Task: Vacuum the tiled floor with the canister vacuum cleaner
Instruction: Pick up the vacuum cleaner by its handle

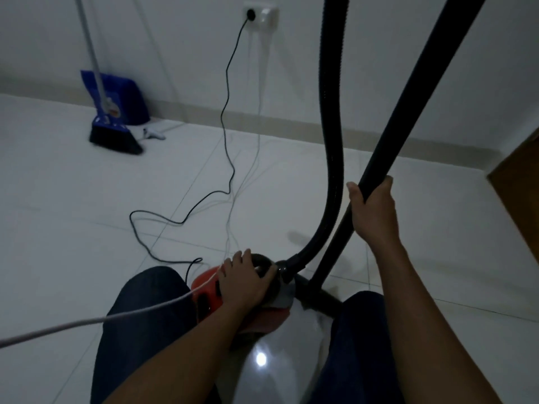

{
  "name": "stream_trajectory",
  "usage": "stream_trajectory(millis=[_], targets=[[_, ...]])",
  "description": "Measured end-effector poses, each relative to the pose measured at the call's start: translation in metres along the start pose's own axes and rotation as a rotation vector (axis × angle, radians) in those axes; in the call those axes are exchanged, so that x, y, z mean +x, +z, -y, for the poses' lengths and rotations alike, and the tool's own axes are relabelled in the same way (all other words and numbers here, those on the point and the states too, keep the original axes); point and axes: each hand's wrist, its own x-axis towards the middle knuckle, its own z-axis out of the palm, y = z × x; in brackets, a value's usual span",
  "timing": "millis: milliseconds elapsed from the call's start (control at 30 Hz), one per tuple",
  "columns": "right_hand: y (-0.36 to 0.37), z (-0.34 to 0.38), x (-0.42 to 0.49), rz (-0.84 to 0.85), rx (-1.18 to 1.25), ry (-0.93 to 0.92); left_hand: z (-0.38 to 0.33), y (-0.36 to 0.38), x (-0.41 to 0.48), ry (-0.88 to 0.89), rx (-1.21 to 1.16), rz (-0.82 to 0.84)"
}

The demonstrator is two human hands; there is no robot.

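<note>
Left hand (244, 282) rests on orange, black-hosed vacuum (205, 277).

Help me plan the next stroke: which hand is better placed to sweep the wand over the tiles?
Right. The right hand grips the wand mid-shaft; the left hand rests on the canister, away from the wand.
</note>
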Motion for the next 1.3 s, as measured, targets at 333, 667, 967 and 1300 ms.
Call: stream_trajectory(millis=[333,667,967,1300], targets=[[0.008,0.003,0.009,-0.022,-0.016,-0.015,0.035,0.0,-0.015,-0.527,-0.641,-0.212],[0.015,0.01,0.006,-0.008,-0.025,-0.036,0.031,0.014,0.008,-0.929,-0.718,0.067],[0.023,0.011,0.008,-0.002,-0.058,-0.034,0.03,0.011,0.006,-0.854,-0.684,0.098],[0.025,0.011,0.017,-0.012,-0.063,-0.024,0.039,0.013,0.019,-0.771,-0.628,0.112]])
